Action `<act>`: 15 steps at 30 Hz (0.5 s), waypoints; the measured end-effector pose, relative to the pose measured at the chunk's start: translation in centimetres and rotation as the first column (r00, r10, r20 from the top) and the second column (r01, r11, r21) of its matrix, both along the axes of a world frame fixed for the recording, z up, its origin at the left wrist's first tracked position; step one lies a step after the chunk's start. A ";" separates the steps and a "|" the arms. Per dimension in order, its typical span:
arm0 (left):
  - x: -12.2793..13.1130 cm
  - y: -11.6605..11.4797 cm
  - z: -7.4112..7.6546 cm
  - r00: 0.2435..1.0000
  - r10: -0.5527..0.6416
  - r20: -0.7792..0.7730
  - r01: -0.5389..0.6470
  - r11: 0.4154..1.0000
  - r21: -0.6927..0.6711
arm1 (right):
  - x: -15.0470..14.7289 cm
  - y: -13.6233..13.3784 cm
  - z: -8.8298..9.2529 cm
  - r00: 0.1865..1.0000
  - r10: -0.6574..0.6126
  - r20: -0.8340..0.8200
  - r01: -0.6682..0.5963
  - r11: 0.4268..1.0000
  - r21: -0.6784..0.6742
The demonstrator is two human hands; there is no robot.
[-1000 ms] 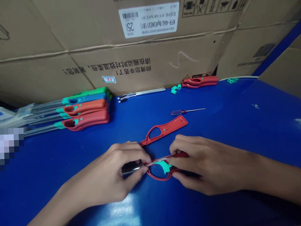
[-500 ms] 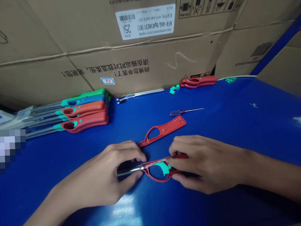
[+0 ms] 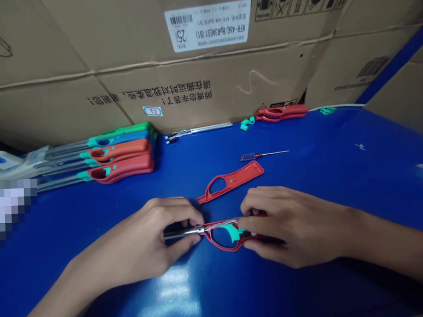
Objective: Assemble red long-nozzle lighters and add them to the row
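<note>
An opened utility lighter (image 3: 224,248) lies between my hands, with its red half-shell facing up. A green trigger (image 3: 231,233), thin wires and a metal tube show in it. My left hand (image 3: 165,234) pinches the front end, thumb and fingers around the joint of the metal tube (image 3: 179,233) and the red shell. The shell's rear end is in my right hand (image 3: 286,227), its fingers bent over the handle and hiding most of it. Just beyond my hands rests the other red half-shell (image 3: 245,176), inner side up.
Assembled lighters (image 3: 125,168) are stacked at the left. A screwdriver (image 3: 253,156), metal tubes with wires (image 3: 210,127), small green parts (image 3: 245,124) and red shells (image 3: 282,112) lie toward the back. A large cardboard box (image 3: 124,41) walls off the blue table (image 3: 319,159).
The whole view has shifted slightly, so things appear a little further right and higher. Both hands keep nearly the same hold on the lighter.
</note>
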State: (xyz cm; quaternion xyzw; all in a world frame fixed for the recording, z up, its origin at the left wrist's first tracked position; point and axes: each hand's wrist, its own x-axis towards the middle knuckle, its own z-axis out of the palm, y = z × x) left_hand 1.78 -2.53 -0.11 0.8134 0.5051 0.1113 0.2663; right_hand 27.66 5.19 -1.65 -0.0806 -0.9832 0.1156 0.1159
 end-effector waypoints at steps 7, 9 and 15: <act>-0.5 0.1 0.2 0.999 0.003 0.034 -0.002 0.999 -0.037 | 0.0 0.2 0.0 1.000 -0.009 -0.006 0.009 1.000 -0.007; -0.5 0.3 0.2 0.999 -0.002 0.049 0.004 0.999 -0.052 | -0.1 0.2 0.0 1.000 -0.001 -0.001 0.001 1.000 -0.016; -0.5 0.2 0.0 0.999 0.018 0.033 -0.016 0.998 -0.068 | 0.0 0.2 0.1 1.000 -0.004 0.027 0.004 1.000 -0.028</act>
